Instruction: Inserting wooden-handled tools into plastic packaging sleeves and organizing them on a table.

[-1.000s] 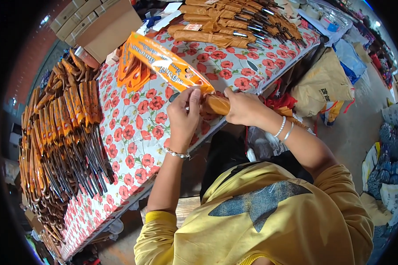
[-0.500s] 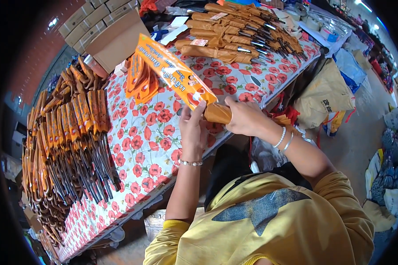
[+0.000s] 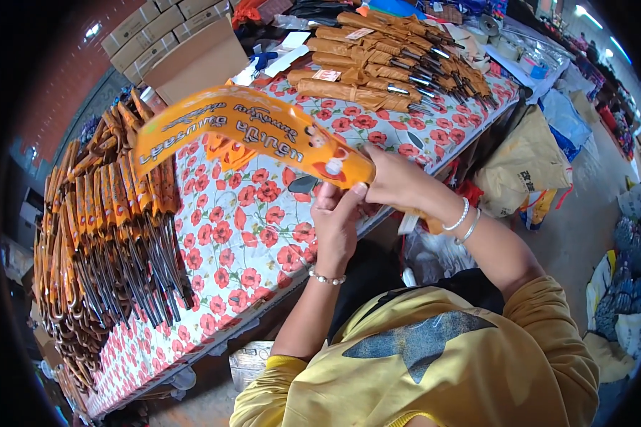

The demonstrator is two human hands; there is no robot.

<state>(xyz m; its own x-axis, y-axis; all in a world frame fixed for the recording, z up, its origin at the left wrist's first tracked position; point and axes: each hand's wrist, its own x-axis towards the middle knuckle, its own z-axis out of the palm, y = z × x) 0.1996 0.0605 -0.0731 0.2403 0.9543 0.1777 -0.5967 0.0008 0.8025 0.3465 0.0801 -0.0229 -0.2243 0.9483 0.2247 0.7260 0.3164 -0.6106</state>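
A long orange printed plastic sleeve (image 3: 263, 135) arches out to the left from my two hands, above the table. My left hand (image 3: 338, 220) is closed with thumb and fingers pinching the sleeve's near end. Against that same end my right hand (image 3: 402, 178) is closed around a rolled brown umbrella (image 3: 431, 222), mostly hidden by the hand and wrist. Some brown cloth and a white tag (image 3: 408, 223) show below the right wrist. Whether the umbrella's end is inside the sleeve cannot be made out.
A table with a poppy-patterned cloth (image 3: 228, 249) lies before me. Rolled brown umbrellas (image 3: 377, 64) lie at its far side. Sleeved umbrellas with hooked handles (image 3: 114, 199) are heaped at the left. More orange sleeves (image 3: 228, 153) lie near an open cardboard box (image 3: 199, 64).
The sleeve has swung down to the left and now bends in an arc. Both hands have shifted slightly right, and the brown cloth between them is now covered.
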